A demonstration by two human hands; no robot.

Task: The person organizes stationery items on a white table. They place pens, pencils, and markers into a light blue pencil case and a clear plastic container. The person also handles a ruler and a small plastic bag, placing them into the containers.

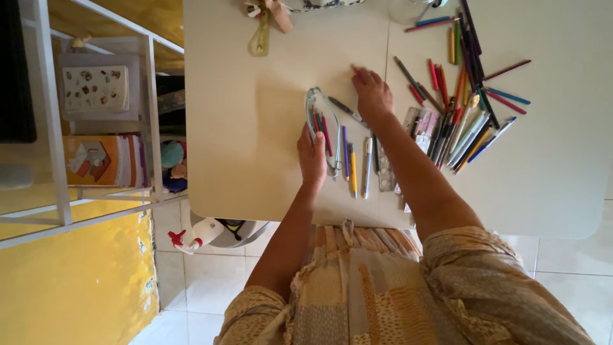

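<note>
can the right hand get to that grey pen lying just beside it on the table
Probably yes. The right hand rests flat on the table, and the grey pen lies bare just beside its wrist, with nothing covering it.

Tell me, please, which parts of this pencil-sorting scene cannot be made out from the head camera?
- Head view: the left hand covers the near end of the clear pencil pouch, so its grip there is hidden.
- Head view: the right hand has its fingers pointing away; whether they touch the table is unclear.
- Head view: the green ruler and the things beside it are cut off by the top edge.
- Head view: the packed coloured pencils overlap too much to count.
</note>
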